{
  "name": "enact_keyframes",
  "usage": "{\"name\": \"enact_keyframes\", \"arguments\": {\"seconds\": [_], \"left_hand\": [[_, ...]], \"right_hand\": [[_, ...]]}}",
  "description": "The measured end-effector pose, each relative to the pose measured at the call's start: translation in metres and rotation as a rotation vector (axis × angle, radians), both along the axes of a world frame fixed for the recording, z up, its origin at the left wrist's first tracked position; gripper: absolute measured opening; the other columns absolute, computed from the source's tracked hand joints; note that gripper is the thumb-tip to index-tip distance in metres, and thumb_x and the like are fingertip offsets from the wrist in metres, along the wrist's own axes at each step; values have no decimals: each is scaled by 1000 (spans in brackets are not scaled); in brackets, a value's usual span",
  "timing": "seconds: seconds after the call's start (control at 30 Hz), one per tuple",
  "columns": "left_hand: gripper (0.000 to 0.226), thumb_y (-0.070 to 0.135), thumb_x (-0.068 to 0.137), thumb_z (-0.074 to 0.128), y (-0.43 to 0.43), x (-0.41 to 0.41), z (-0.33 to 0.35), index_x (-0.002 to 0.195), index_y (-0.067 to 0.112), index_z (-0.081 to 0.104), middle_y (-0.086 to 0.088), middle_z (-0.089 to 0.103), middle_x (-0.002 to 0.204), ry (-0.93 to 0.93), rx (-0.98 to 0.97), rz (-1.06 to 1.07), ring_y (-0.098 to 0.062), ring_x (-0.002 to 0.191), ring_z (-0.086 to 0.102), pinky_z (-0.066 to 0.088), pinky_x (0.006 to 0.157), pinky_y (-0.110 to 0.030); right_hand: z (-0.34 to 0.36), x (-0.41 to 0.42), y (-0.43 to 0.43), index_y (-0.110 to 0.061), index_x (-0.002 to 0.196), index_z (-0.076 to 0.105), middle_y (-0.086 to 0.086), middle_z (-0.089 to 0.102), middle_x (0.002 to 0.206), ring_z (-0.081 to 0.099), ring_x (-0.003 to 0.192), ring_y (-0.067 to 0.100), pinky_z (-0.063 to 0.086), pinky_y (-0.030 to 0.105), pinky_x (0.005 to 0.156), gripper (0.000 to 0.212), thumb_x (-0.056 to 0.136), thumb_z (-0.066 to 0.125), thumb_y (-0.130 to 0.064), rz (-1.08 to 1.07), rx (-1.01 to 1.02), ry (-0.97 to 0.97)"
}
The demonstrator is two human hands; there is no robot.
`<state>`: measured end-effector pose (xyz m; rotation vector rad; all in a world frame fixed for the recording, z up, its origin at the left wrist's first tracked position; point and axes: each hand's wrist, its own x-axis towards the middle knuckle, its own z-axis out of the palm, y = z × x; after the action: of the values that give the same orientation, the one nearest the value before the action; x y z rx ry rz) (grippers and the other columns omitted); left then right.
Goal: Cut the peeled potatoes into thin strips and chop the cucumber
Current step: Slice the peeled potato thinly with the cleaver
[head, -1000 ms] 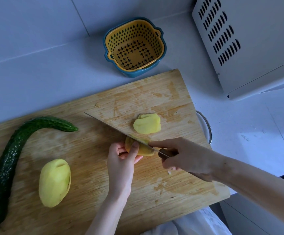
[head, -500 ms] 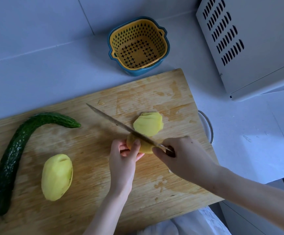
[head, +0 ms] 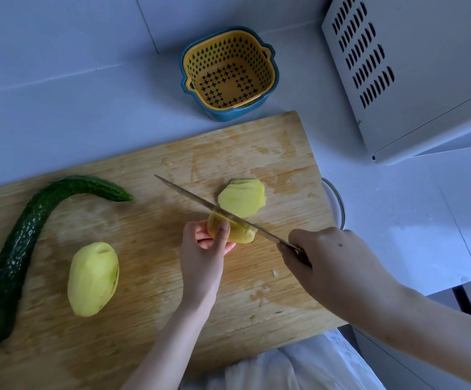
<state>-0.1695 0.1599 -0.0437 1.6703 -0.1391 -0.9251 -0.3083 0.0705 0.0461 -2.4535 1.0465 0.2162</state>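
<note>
On the wooden cutting board [head: 155,327] my left hand [head: 203,257] grips a partly sliced peeled potato [head: 240,233] with curled fingers. My right hand [head: 332,263] holds a knife [head: 200,201] by its handle, and the blade lies across the top of that potato. Just beyond the blade is a fanned pile of potato slices [head: 242,198]. A whole peeled potato [head: 93,278] lies to the left. A long curved cucumber [head: 23,246] rests along the board's left side.
A yellow strainer basket in a blue bowl [head: 230,73] stands behind the board. A grey vented appliance [head: 414,68] fills the upper right. A metal rim [head: 338,202] peeks out past the board's right edge. White countertop [head: 59,108] surrounds the board.
The knife has moved a little toward me across the held potato, and another slice has joined the pile. My left hand keeps its hold on the potato.
</note>
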Motion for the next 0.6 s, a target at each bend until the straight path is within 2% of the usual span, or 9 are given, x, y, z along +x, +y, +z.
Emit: {"name": "enact_keyframes", "arguments": {"seconds": [0.07,0.17,0.33,0.43,0.5,0.6], "left_hand": [[21,23,80,65,0,-1,-1,86,10,50,-3,60,83,-15,3,-9,-11,80,67,58,77,-36],[18,19,83,65,-1,-1,0,85,10,49,-1,59,81,-25,6,-2,-9,77,66,58,76,-35],[16,14,86,65,-1,-2,0,86,8,50,1,58,78,-45,5,-9,-7,75,65,59,74,-32],[17,16,84,65,0,-2,1,85,9,50,1,59,78,-53,-2,-18,-7,75,65,58,73,-31],[22,23,79,66,0,-3,1,84,10,49,0,60,80,-44,-12,-15,-9,77,66,58,73,-31],[28,29,76,65,-1,-1,1,83,8,48,-5,61,82,-17,-13,-1,-18,83,67,58,73,-33]], "right_hand": [[3,1,1,-21,55,29,-8,14,41,15,32,11,24,26,30,41,86,53,-31,-3,-24,-9],[12,3,3,-22,54,25,-9,6,42,11,31,13,20,25,27,39,82,51,-32,2,-34,8],[18,6,3,-23,55,23,-9,3,43,2,33,8,11,20,29,39,80,52,-31,19,-38,38],[17,4,1,-23,54,23,-9,12,42,11,33,8,17,22,32,44,88,50,-30,34,-36,114],[16,6,-2,-22,57,25,-7,26,47,24,39,9,24,24,40,43,95,40,-34,79,7,188],[19,12,-7,-22,60,26,-6,35,56,33,48,10,31,24,48,41,98,29,-37,76,86,201]]}}
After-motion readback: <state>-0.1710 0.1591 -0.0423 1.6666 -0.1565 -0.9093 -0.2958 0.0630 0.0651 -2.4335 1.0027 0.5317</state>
